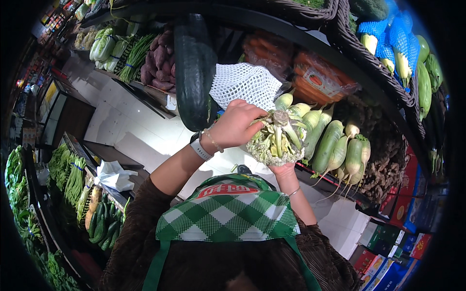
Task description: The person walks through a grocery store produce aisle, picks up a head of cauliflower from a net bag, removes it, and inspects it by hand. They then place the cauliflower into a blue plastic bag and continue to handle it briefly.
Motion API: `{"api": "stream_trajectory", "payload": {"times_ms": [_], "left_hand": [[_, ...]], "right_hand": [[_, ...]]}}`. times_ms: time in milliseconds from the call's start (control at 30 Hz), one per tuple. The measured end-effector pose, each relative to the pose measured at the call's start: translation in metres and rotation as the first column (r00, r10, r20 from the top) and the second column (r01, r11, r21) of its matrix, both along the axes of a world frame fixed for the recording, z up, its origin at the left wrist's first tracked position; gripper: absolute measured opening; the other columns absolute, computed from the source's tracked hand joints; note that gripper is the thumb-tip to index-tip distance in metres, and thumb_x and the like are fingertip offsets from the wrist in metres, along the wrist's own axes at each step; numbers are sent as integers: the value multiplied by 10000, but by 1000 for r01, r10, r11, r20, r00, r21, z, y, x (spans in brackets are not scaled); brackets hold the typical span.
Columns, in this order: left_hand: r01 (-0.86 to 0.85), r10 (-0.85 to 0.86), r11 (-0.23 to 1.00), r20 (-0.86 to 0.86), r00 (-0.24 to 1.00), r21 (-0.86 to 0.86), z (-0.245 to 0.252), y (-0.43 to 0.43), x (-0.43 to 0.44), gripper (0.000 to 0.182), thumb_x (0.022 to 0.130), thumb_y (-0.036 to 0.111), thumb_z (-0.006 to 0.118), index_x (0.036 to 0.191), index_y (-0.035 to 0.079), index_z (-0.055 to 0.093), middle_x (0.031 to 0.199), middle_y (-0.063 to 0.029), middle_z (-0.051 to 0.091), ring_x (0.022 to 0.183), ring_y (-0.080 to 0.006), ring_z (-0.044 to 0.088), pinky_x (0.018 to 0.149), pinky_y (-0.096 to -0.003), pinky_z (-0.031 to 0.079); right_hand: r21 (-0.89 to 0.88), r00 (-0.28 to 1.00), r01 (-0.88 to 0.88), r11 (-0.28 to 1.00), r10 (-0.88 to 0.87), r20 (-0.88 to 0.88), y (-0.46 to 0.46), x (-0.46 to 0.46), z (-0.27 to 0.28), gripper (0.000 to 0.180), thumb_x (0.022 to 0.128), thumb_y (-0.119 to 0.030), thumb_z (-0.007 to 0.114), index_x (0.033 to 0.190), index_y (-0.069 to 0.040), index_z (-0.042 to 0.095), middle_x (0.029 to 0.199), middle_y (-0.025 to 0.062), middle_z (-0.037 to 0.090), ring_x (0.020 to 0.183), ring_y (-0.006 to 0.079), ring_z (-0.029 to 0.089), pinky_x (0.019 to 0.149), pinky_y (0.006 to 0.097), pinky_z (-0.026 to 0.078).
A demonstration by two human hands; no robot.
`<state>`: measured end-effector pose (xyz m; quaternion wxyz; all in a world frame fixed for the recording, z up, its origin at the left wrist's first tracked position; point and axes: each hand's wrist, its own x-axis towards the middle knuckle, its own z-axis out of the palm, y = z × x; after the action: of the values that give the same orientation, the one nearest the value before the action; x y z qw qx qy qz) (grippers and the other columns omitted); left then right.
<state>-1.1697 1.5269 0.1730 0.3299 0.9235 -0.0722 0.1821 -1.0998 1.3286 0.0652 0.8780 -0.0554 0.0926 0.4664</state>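
Observation:
A cauliflower head [278, 140] is held stem side up in front of me, its cut stem and pale leaf ribs showing. My left hand [238, 123] has its fingers at the stem and leaves on the left side. From below, my right hand [283, 170] supports the head; most of its fingers are hidden beneath it. Just beyond the hands lies a white foam net [247, 83], beside a large dark green winter melon [194, 72]. Green radishes [327, 145] lie right of the cauliflower.
Bagged carrots [322, 78] lie behind the radishes, ginger [386, 163] to their right. A dark wicker basket [386, 76] edges the upper shelf. Purple sweet potatoes [160, 62] are at the upper left. A lower-left stand holds cucumbers [103, 227], long beans [74, 178] and a crumpled white bag [114, 176].

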Motion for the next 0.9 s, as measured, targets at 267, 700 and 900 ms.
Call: {"api": "stream_trajectory", "payload": {"times_ms": [267,700,900], "left_hand": [[113,-132,968,74,988,225,0,3,1,219,774,161,705,963,60,659,881,-78,650,880,-282,608,945,-429,418],[54,-81,974,114,990,221,23,-16,-13,176,787,46,615,953,-10,615,869,-117,608,847,-286,605,858,-404,442],[-74,76,994,18,997,-83,9,-29,-12,241,806,44,624,1038,-20,627,922,-187,620,857,-393,607,773,-458,486]], "right_hand": [[16,1000,-16,1000,16,-14,-2,1,-3,816,902,-715,456,1479,-138,444,1475,142,487,1340,366,469,1139,556,350],[-43,929,154,987,-130,346,-29,30,-35,986,770,-600,740,1521,-103,339,1494,159,451,1339,361,474,1133,527,401],[-116,865,200,973,-120,487,-52,36,-36,1008,653,-424,895,1465,-59,420,1415,132,540,1266,312,553,1092,480,463]]}}
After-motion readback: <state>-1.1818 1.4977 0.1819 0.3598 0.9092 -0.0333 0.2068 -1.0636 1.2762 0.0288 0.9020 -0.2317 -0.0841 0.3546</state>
